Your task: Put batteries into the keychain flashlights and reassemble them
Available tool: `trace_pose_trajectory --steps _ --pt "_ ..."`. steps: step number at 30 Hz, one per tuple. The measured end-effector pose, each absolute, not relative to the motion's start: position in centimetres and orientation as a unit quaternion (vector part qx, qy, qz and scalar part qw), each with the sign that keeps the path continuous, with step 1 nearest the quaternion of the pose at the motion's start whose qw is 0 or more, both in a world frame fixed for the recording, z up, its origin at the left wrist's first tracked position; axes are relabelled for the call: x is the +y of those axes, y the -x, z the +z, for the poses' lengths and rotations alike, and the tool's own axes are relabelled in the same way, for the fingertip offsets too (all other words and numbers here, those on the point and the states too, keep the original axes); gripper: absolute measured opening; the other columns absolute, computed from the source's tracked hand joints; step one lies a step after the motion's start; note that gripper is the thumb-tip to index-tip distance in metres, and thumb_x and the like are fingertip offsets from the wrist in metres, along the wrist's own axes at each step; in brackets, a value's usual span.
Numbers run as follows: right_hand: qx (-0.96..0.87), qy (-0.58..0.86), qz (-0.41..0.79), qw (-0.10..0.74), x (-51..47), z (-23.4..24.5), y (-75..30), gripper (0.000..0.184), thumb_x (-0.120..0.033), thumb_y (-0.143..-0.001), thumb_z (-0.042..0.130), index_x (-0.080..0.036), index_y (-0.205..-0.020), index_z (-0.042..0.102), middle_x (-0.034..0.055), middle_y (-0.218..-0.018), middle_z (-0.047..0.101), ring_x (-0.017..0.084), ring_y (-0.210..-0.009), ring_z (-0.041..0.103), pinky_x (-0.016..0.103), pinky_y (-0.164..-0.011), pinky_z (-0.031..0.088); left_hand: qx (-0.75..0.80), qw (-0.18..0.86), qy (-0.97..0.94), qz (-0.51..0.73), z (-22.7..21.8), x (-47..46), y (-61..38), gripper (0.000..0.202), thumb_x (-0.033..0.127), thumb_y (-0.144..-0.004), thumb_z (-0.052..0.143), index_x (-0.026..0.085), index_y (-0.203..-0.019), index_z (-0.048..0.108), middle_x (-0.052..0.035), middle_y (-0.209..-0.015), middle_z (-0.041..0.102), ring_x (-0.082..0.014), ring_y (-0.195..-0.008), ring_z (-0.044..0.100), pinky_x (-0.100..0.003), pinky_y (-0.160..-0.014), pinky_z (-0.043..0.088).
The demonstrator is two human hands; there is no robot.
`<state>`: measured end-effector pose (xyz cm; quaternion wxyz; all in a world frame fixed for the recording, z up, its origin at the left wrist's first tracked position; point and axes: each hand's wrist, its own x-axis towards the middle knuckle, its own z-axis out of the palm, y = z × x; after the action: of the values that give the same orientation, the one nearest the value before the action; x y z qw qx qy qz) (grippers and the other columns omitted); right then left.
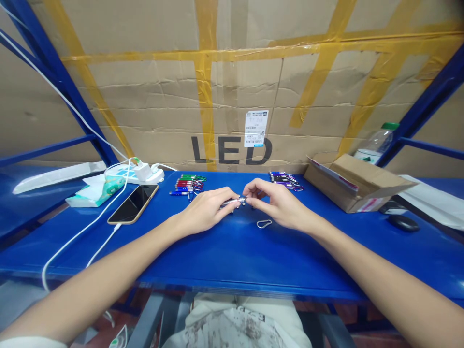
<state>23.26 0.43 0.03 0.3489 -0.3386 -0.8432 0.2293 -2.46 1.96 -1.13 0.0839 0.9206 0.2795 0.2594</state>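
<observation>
My left hand (208,208) is closed around a slim silver penlight (237,200), held level just above the blue table. At the penlight's right end, the thumb and forefinger of my right hand (270,200) pinch its tip; whether a small part sits between them is too small to tell. A loose silver carabiner (264,224) lies on the table below my right hand. Beyond my left hand is a row of green, red and blue penlights (186,184) with carabiners. Another group of dark and purple penlights (282,180) lies beyond my right hand.
On the left are a phone (134,205) on a white cable, a tissue pack (96,189) and a power strip (143,172). An open cardboard box (357,181), a black mouse (403,223) and a bottle (377,142) stand right. A large taped carton (163,106) walls the back.
</observation>
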Motion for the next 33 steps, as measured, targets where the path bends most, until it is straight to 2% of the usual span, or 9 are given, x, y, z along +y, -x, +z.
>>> trace_pose_trajectory --steps 11,18,25,28,33 --pt "-0.794 0.343 0.324 0.383 0.76 -0.34 -23.04 0.019 -0.037 -0.096 0.075 -0.021 -0.097 0.065 0.0021 -0.094 0.07 0.019 -0.086 0.065 0.034 -0.083 0.053 0.244 0.032 -0.934 0.259 -1.33 2.09 2.61 0.03 0.036 -0.116 0.046 0.018 -0.118 0.07 -0.0068 -0.104 0.074 -0.0189 -0.09 0.072 -0.029 -0.081 0.054" --pt "-0.724 0.346 0.461 0.378 0.91 -0.03 -22.91 0.036 -0.044 -0.081 0.09 -0.019 -0.089 0.065 0.0002 -0.081 0.07 0.017 -0.075 0.066 0.033 -0.075 0.054 0.2 -0.08 -0.936 0.277 -1.62 2.32 2.57 0.033 0.032 -0.117 0.044 0.013 -0.122 0.07 -0.0098 -0.101 0.075 -0.0201 -0.091 0.072 -0.03 -0.081 0.057" --pt "-0.591 0.356 0.627 0.362 0.98 -0.25 -22.73 0.044 -0.041 -0.07 0.1 -0.018 -0.09 0.068 -0.0005 -0.075 0.072 0.014 -0.071 0.067 0.03 -0.073 0.054 0.197 -0.202 -0.918 0.28 -1.11 2.04 2.38 0.034 0.032 -0.117 0.044 0.015 -0.117 0.072 -0.0092 -0.094 0.076 -0.0196 -0.083 0.07 -0.031 -0.077 0.056" --pt "-0.599 0.342 0.617 0.379 1.05 -0.39 -22.61 0.042 -0.042 -0.073 0.098 -0.019 -0.091 0.068 -0.0004 -0.077 0.071 0.015 -0.073 0.067 0.03 -0.074 0.055 0.208 -0.171 -0.915 0.3 -1.19 2.01 2.31 0.034 0.032 -0.117 0.043 0.015 -0.119 0.072 -0.0092 -0.095 0.075 -0.0201 -0.086 0.07 -0.032 -0.08 0.056" --pt "-0.708 0.34 0.45 0.426 1.18 -0.93 -22.31 0.035 -0.052 -0.089 0.082 -0.02 -0.094 0.068 0.0007 -0.079 0.07 0.017 -0.074 0.064 0.033 -0.074 0.055 0.249 -0.022 -0.905 0.344 -1.85 2.17 1.96 0.034 0.035 -0.116 0.045 0.017 -0.118 0.073 -0.0068 -0.093 0.071 -0.0181 -0.084 0.069 -0.029 -0.079 0.054"
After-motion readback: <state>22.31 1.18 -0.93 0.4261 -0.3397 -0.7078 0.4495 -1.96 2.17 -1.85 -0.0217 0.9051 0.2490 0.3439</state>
